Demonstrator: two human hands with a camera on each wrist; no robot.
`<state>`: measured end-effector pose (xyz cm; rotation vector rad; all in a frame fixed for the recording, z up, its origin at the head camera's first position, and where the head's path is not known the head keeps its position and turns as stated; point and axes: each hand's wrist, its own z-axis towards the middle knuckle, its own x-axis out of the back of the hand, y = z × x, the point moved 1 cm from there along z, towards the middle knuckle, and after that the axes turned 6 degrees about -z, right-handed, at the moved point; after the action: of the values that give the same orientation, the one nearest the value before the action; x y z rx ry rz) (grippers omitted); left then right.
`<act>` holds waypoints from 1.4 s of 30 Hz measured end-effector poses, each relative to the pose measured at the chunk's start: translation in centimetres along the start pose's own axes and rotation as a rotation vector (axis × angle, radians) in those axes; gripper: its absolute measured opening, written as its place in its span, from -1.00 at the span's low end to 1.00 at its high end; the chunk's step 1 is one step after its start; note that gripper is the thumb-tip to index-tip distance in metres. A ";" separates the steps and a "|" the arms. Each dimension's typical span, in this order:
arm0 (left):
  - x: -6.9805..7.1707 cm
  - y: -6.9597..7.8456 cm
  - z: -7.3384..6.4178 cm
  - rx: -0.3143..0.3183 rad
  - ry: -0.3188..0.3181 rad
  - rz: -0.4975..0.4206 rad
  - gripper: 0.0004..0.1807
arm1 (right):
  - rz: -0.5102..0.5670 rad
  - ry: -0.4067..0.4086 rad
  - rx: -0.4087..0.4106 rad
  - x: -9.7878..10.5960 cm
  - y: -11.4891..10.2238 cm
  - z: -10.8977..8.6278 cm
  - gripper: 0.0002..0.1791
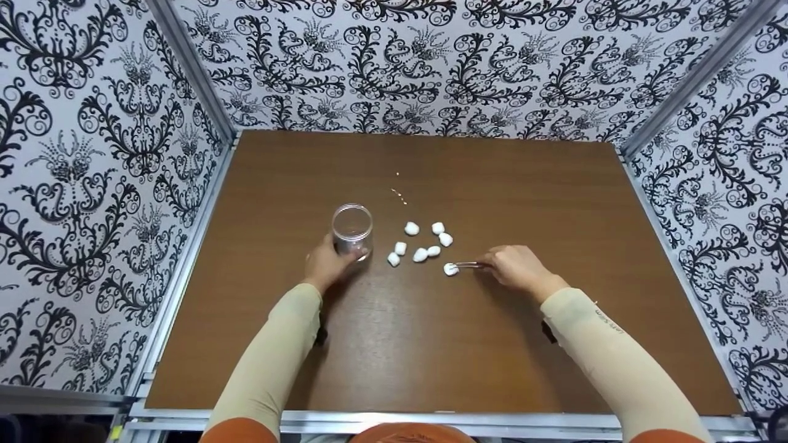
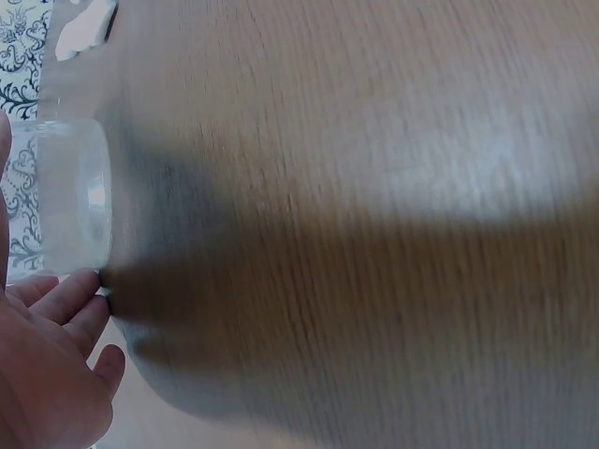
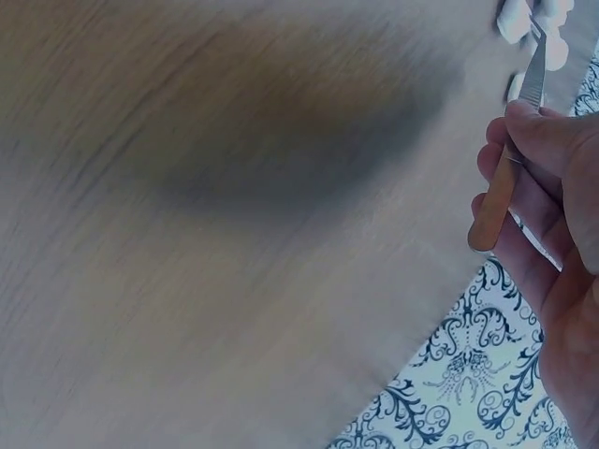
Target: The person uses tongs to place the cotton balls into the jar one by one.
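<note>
My left hand (image 1: 328,263) holds a clear, open-topped jar (image 1: 352,223) on the table, thumb on its near right side and fingers on its left. In the left wrist view the fingers (image 2: 70,304) touch the jar's side near its base. Metal tweezers (image 1: 469,264) are pinched between thumb and fingers of my right hand (image 1: 516,267). Their tips are at a white cotton ball (image 1: 451,269); whether they grip it or only touch it, I cannot tell. Several more cotton balls (image 1: 420,255) lie between the jar and the tweezers.
Small light specks (image 1: 400,195) mark the brown table (image 1: 523,184) behind the cotton balls. Metal frame bars (image 1: 191,67) and patterned black-and-white walls (image 1: 418,67) enclose the back and sides.
</note>
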<state>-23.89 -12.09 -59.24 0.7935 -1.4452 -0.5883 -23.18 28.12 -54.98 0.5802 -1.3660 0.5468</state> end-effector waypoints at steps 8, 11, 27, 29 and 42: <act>0.2 0.3 -0.2 0.016 -0.022 -0.003 0.02 | -0.011 -0.001 0.018 -0.1 -0.2 0.0 -0.95; 0.4 0.4 -0.3 0.025 -0.034 -0.002 0.04 | -0.007 -0.002 0.019 -0.3 -0.3 0.0 -0.96; 0.3 0.3 -0.3 0.034 -0.039 0.003 0.02 | -0.002 0.046 -0.041 -1.1 0.0 0.1 -0.92; 0.4 0.4 -0.2 0.032 -0.044 0.004 0.02 | -0.006 0.058 -0.049 -1.0 0.1 0.2 -0.92; 0.4 0.1 -0.2 0.007 -0.059 -0.030 0.06 | -0.027 0.128 -0.042 0.7 0.8 1.8 -0.75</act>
<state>-23.68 -12.30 -58.94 0.8108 -1.4925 -0.6347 -24.96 27.48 -54.00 0.5206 -1.2440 0.5235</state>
